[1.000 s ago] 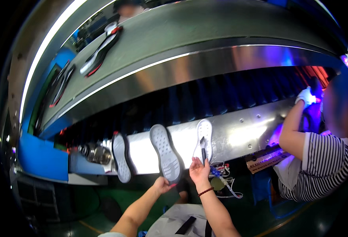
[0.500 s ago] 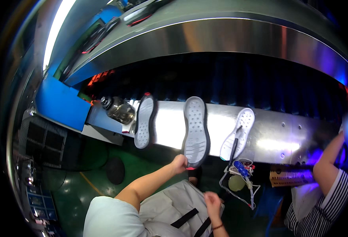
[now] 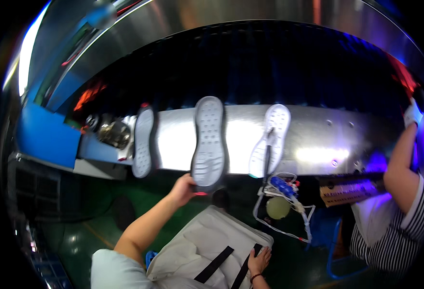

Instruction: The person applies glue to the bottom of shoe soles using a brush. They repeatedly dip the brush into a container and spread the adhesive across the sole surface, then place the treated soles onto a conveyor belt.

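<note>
Head view: middle shoe sole (image 3: 208,139) lies lengthwise across metal ledge (image 3: 313,130), near end overhanging front edge, probably giving fingers purchase. Dark-handled brush (image 3: 268,161) rests on white sole (image 3: 280,115) at right, handle toward wearer, likely for easy pick-up. Left-side grey sole (image 3: 144,137) lies apart, untouched. Left hand (image 3: 182,189): pinching middle sole's near end at edge; grip underneath hidden. Right hand (image 3: 258,261): flat on pale lap cloth (image 3: 207,231), fingers slightly parted, nothing visibly held.

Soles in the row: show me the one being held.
The middle sole: the left grip holds its near end. Neither the left sole nor the right sole is in a grip.
</note>
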Demonstrator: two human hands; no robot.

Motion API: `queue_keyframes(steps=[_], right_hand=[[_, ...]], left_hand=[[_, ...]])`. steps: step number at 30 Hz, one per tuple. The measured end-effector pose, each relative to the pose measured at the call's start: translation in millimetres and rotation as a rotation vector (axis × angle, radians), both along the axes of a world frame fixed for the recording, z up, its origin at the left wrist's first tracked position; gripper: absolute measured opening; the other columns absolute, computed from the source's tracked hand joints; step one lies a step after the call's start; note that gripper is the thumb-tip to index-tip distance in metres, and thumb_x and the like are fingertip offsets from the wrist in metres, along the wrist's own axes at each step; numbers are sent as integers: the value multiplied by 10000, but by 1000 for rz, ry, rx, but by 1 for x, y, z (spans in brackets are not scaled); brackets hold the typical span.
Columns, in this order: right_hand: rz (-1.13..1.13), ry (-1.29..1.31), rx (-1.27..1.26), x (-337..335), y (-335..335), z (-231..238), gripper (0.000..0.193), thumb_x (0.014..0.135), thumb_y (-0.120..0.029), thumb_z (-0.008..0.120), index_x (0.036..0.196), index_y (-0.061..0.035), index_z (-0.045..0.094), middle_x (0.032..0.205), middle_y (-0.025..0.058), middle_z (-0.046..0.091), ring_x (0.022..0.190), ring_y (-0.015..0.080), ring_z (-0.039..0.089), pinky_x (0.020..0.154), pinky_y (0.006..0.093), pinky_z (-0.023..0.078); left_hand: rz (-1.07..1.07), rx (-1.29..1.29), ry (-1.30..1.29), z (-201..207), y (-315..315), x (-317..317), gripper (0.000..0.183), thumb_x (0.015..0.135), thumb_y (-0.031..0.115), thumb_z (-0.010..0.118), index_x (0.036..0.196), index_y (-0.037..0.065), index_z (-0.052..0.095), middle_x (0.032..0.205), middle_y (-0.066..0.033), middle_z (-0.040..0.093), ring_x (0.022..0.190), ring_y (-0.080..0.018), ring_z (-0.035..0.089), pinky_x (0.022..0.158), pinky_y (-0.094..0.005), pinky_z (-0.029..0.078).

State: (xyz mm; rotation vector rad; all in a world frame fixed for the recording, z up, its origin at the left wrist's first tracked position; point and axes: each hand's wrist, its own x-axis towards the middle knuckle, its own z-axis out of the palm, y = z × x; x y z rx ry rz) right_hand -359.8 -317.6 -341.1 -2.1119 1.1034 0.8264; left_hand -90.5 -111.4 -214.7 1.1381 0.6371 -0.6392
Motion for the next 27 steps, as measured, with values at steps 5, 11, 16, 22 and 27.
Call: queue_keyframes(steps=[5,11,16,22,27], right_hand=[[-68,-9,-85,14,-10,-3,680,728,-429,498,1246,-66,249,1293,177,217,1201,319,196,939,451,225],[-106,-149,-146,17,-18,-7,625,709,-393,528,1197,-56,331,1261,166,277,1171,316,245,911,448,256],[-121,-200,-147,21,-28,-3,605,699,-374,539,1186,-65,357,1264,151,290,1164,310,258,916,435,250],[-131,-241,-188,20,-32,-4,556,687,-356,552,1125,-44,408,1225,160,333,1145,323,280,903,435,258],[-123,-272,-215,23,-31,-7,497,685,-355,549,1055,-36,460,1196,157,361,1119,317,314,897,429,262]], left_hand=[[-74,179,-27,-5,21,33,479,797,372,400,1116,16,428,1104,-99,492,995,-223,487,878,-348,360],[-149,287,-56,-4,28,45,524,810,398,451,1142,-6,411,1130,-102,477,1022,-218,467,889,-342,342],[-153,276,-20,-9,33,46,544,806,427,440,1167,23,394,1146,-100,464,1033,-223,456,890,-352,339],[-174,270,-35,-11,33,47,538,806,437,431,1165,37,401,1137,-91,472,1025,-216,461,879,-347,350],[-185,245,-78,-8,27,43,535,806,437,429,1155,32,408,1129,-95,479,1015,-218,471,881,-340,353]])
